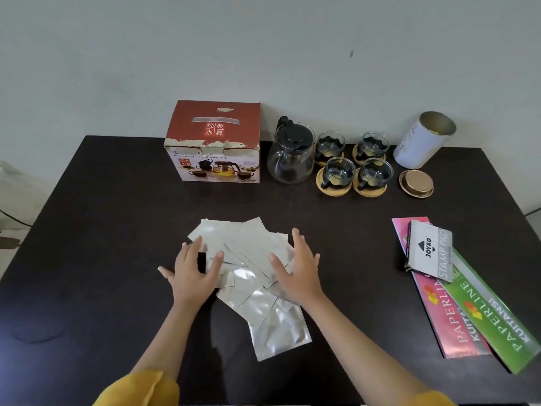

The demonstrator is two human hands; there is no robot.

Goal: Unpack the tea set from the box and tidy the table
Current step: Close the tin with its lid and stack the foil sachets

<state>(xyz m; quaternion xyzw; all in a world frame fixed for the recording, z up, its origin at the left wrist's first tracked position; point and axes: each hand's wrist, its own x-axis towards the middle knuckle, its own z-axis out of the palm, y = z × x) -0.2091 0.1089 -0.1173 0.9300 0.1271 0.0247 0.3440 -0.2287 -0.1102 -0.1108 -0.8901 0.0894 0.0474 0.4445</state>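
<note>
Both hands laid flat, fingers spread and pinching nothing: left hand [191, 269] and right hand [295, 266] bracketing the scattered silver foil sachets [251, 276], likely to herd them together. Sachets under and between the fingertips. Far off, closed red cardboard box [213, 142]; right of it, glass teapot [289, 155] already out.

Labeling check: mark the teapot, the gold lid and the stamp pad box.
teapot [288, 165]: head view, on the glass belly.
gold lid [416, 181]: head view, on the flat top face.
stamp pad box [430, 253]: head view, on the printed top face.
</note>
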